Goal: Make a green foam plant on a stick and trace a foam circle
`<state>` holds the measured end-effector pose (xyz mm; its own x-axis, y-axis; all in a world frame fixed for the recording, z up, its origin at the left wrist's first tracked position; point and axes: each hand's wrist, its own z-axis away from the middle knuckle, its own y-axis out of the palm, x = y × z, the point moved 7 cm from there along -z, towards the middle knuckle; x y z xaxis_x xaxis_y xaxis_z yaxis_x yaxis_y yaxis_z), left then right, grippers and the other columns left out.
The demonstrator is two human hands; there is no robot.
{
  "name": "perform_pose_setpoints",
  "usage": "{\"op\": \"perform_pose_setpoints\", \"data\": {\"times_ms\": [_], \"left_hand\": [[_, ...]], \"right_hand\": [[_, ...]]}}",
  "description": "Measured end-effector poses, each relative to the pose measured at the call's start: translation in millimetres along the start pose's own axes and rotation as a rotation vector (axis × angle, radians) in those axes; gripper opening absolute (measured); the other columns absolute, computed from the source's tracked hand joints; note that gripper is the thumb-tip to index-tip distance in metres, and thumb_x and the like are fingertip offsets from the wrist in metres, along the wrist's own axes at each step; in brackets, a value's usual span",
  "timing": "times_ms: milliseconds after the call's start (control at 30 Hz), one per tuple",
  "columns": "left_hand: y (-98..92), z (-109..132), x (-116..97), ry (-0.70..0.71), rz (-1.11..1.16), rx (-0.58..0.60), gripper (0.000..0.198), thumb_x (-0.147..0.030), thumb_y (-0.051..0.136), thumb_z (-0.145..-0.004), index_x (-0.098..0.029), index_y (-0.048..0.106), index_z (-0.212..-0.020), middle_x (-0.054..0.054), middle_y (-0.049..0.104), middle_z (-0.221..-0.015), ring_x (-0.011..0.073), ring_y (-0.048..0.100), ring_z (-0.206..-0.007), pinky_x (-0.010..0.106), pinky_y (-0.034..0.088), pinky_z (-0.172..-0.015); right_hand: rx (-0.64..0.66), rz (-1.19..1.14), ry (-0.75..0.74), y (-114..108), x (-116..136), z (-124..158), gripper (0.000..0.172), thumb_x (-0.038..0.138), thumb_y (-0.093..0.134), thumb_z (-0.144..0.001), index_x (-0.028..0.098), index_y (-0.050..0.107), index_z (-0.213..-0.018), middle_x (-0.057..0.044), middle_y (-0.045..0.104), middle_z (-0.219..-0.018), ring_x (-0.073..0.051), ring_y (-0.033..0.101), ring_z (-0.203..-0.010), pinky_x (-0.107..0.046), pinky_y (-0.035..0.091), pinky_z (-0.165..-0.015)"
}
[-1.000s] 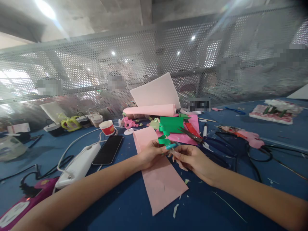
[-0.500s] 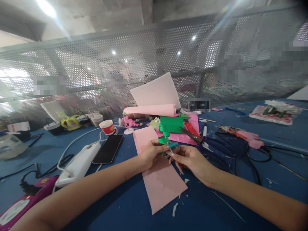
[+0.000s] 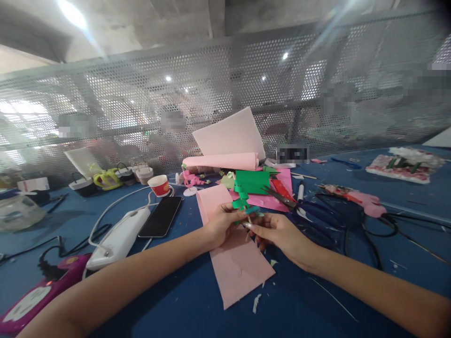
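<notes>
My left hand [image 3: 221,225] pinches a thin wooden stick with a curled green paper strip [image 3: 241,193] wound along it. The stick leans away from me, its pale tip toward the back. My right hand [image 3: 276,230] is closed on the stick's lower end, fingertips close to the left thumb. A teal bit of the strip shows between both hands. Beneath them lies a pale pink paper sheet [image 3: 239,277], its far end curled up. Behind the hands are a flat green paper piece [image 3: 257,181] and blue-handled scissors [image 3: 317,212] with blades pointing at it.
To the left are a black phone [image 3: 161,217], a white power strip [image 3: 120,239], a red-and-white paper cup [image 3: 159,186] and a magenta device [image 3: 45,293]. A pink glue gun [image 3: 366,199] with its cable lies right. A pink paper roll [image 3: 221,161] stands behind, before a perforated metal screen [image 3: 134,94].
Both hands stay almost in place, with small finger shifts at the stick's lower end. The whole view has moved slightly, with things on the left appearing a little further right.
</notes>
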<state>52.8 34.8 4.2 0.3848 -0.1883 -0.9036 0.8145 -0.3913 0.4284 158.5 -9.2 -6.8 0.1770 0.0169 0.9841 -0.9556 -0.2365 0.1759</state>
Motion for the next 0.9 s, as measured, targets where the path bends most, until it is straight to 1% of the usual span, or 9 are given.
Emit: {"op": "perform_pose_setpoints", "data": {"times_ms": [133, 267, 333, 433, 533, 600, 667, 767, 900], "left_hand": [[-5.9, -1.7, -0.3, -0.019, 0.079, -0.081, 0.015, -0.007, 0.078, -0.060, -0.011, 0.066, -0.066, 0.003, 0.070, -0.066, 0.0140, 0.067, -0.067, 0.026, 0.053, -0.072], [-8.8, -2.0, -0.8, -0.054, 0.100, -0.114, 0.010, -0.003, 0.070, -0.069, -0.012, 0.065, -0.070, 0.003, 0.070, -0.067, 0.0119, 0.066, -0.062, 0.024, 0.054, -0.069], [-8.5, -2.0, -1.4, -0.054, 0.103, -0.094, 0.009, -0.004, 0.071, -0.069, -0.011, 0.066, -0.071, 0.003, 0.070, -0.066, 0.0110, 0.066, -0.060, 0.022, 0.053, -0.066], [-7.4, -1.6, -1.5, -0.045, 0.098, -0.055, 0.011, -0.006, 0.077, -0.063, -0.011, 0.068, -0.068, 0.002, 0.070, -0.064, 0.0098, 0.065, -0.059, 0.019, 0.052, -0.064], [-3.5, -0.3, -0.6, -0.043, 0.071, 0.002, 0.020, -0.012, 0.085, -0.052, -0.011, 0.070, -0.065, 0.003, 0.070, -0.063, 0.0108, 0.065, -0.058, 0.020, 0.052, -0.062], [0.9, 0.8, 0.1, -0.046, 0.037, 0.049, 0.024, -0.017, 0.088, -0.048, -0.011, 0.072, -0.065, 0.003, 0.071, -0.062, 0.0116, 0.065, -0.057, 0.021, 0.052, -0.061], [5.0, 1.9, 0.4, -0.047, 0.004, 0.088, 0.025, -0.019, 0.088, -0.048, -0.011, 0.073, -0.067, 0.004, 0.071, -0.063, 0.0119, 0.066, -0.059, 0.021, 0.052, -0.062], [8.8, 2.9, 0.7, -0.038, -0.037, 0.130, 0.024, -0.019, 0.088, -0.049, -0.012, 0.074, -0.067, 0.004, 0.072, -0.065, 0.0116, 0.066, -0.061, 0.022, 0.052, -0.064], [7.3, 2.2, 2.6, -0.016, -0.102, 0.164, 0.024, -0.023, 0.087, -0.052, -0.012, 0.075, -0.071, 0.005, 0.072, -0.067, 0.0114, 0.065, -0.061, 0.023, 0.051, -0.066]], "right_hand": [[0.033, 0.030, -0.012, 2.2, 2.7, 1.1, 0.041, 0.043, 0.085, -0.055, 0.015, 0.064, -0.076, 0.002, 0.057, -0.067, -0.010, 0.055, -0.054, -0.024, 0.050, -0.049], [0.037, -0.003, 0.014, -0.2, 2.4, 0.5, 0.040, 0.045, 0.084, -0.057, 0.016, 0.062, -0.075, 0.001, 0.058, -0.070, -0.010, 0.056, -0.056, -0.025, 0.051, -0.050], [0.034, -0.041, 0.010, -2.9, 0.9, -1.2, 0.040, 0.045, 0.082, -0.059, 0.016, 0.063, -0.078, 0.000, 0.059, -0.074, -0.011, 0.057, -0.060, -0.025, 0.051, -0.051], [-0.031, -0.094, -0.041, -12.5, -2.4, -4.8, 0.038, 0.043, 0.081, -0.062, 0.018, 0.063, -0.083, -0.003, 0.061, -0.081, -0.014, 0.059, -0.071, -0.027, 0.053, -0.058], [-0.124, -0.099, -0.120, -24.7, -4.1, -6.8, 0.039, 0.040, 0.081, -0.063, 0.020, 0.062, -0.091, -0.004, 0.064, -0.092, -0.017, 0.061, -0.085, -0.031, 0.053, -0.072], [-0.151, -0.075, -0.169, -29.9, -2.4, -7.3, 0.040, 0.039, 0.081, -0.064, 0.022, 0.062, -0.095, -0.004, 0.064, -0.098, -0.019, 0.061, -0.093, -0.034, 0.051, -0.082], [-0.155, -0.049, -0.209, -32.4, 1.5, -7.0, 0.039, 0.038, 0.079, -0.065, 0.023, 0.062, -0.097, -0.004, 0.065, -0.100, -0.020, 0.061, -0.097, -0.037, 0.049, -0.088], [-0.146, -0.008, -0.258, -32.0, 10.2, -4.7, 0.040, 0.038, 0.078, -0.066, 0.024, 0.063, -0.099, -0.006, 0.064, -0.105, -0.022, 0.060, -0.101, -0.041, 0.048, -0.092], [-0.070, -0.002, -0.326, -24.5, 21.5, 1.1, 0.043, 0.037, 0.078, -0.065, 0.025, 0.062, -0.103, -0.006, 0.064, -0.108, -0.023, 0.060, -0.106, -0.042, 0.048, -0.094]]}}
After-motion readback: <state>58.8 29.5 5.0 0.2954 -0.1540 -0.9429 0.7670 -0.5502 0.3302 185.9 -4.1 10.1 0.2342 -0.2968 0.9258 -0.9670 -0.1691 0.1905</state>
